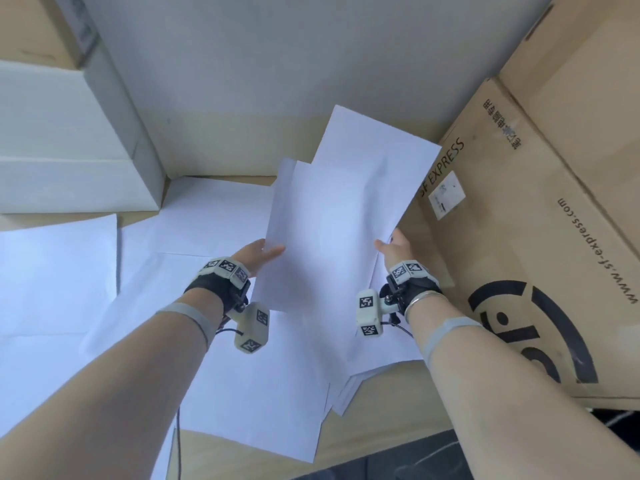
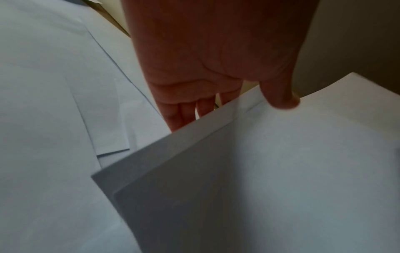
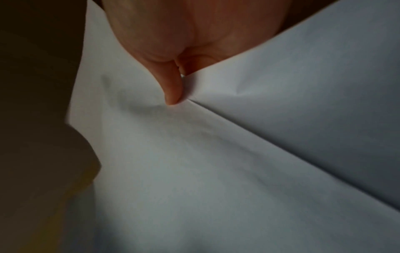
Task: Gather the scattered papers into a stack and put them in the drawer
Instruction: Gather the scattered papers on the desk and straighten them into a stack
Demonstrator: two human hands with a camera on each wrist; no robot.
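Observation:
Both hands hold a loose bundle of white papers (image 1: 332, 220) lifted above the table. My left hand (image 1: 258, 256) pinches the bundle's left edge, thumb on top and fingers underneath; the left wrist view shows the thumb (image 2: 279, 97) pressed on the held papers (image 2: 281, 171). My right hand (image 1: 393, 247) pinches the right edge, and the right wrist view shows its thumb (image 3: 171, 89) creasing the held sheets (image 3: 238, 154). The sheets are not squared; one sticks out at the upper right. Several more white papers (image 1: 242, 375) lie scattered on the table below. No drawer is in view.
A large brown SF Express cardboard box (image 1: 519, 237) stands close on the right, touching the paper pile. A white box (image 1: 69, 140) sits at the back left against a grey wall (image 1: 277, 64). The tan table (image 1: 242, 455) ends at the front.

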